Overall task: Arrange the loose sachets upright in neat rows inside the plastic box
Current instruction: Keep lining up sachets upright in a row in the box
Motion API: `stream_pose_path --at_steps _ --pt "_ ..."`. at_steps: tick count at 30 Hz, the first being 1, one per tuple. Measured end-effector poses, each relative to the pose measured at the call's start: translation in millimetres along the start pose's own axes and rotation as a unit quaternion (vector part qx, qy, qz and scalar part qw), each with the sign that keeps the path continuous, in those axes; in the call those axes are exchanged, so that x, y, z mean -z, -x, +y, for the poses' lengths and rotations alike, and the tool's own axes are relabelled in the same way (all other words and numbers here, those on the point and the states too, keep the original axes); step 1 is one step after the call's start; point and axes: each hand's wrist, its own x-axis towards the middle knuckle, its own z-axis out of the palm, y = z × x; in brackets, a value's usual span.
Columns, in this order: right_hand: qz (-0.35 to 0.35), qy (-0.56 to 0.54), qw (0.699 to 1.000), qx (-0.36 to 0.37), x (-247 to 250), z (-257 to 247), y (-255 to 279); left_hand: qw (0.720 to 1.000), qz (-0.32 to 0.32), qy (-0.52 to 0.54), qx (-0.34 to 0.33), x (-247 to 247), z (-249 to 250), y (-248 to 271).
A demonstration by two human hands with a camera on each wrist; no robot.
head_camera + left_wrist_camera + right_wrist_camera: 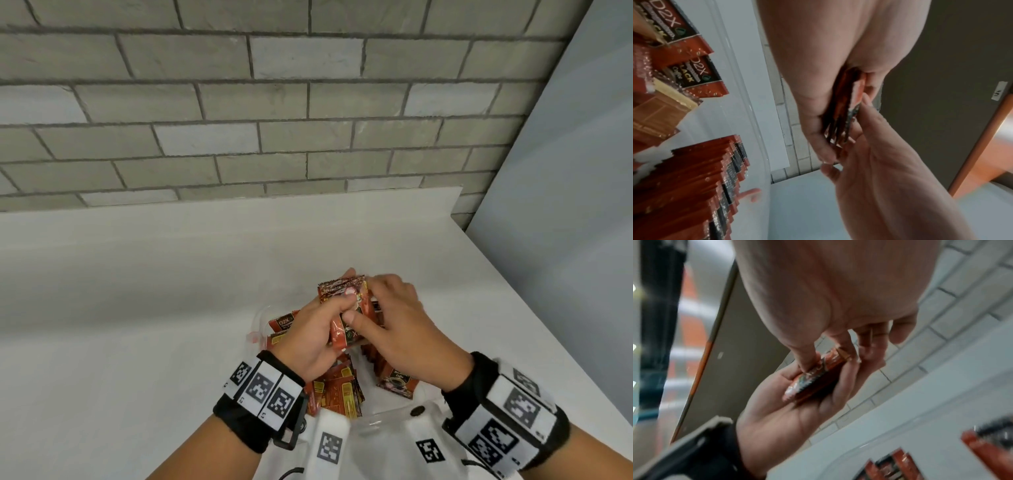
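- counter (137, 291) is white, runs up to a grey brick wall (239, 102)
- clear box (262, 317) sits on it under both hands; some sachets (694, 178) inside already stand in a row, others lie loose
- left hand (315, 339) grips a stack (346, 308) of red sachets held above the box
- right hand (397, 325) has thumb and fingertips pinching that same stack

Glossy foil-like sachets (346, 308), clear smooth plastic box (748, 113), matt countertop (137, 291)
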Motion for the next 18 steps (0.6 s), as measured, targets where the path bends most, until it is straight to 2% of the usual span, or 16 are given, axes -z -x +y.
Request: stream_pose_path --at_steps 2,6,8,14,16,18 --pt "0.019 0.047 0.998 0.042 6 -1 2 1.0 0.004 0.0 0.009 1 0 -1" --pt "-0.079 0.111 0.981 0.136 13 -8 1 0.999 -0.039 0.02 0.027 0 1 2" --pt "-0.069 0.14 0.976 0.151 10 -9 -1 0.998 -0.052 0.017 0.029 -1 0 3" --pt "-0.028 0.151 0.978 0.142 5 -4 1 0.999 -0.032 0.015 0.022 0 -2 5" --pt "-0.047 0.101 0.986 0.126 7 -4 4 1.0 -0.025 0.008 0.005 2 -3 6" --pt "-0.039 -0.018 0.996 0.073 10 -2 7 1.0 -0.025 0.005 -0.008 4 -2 8"
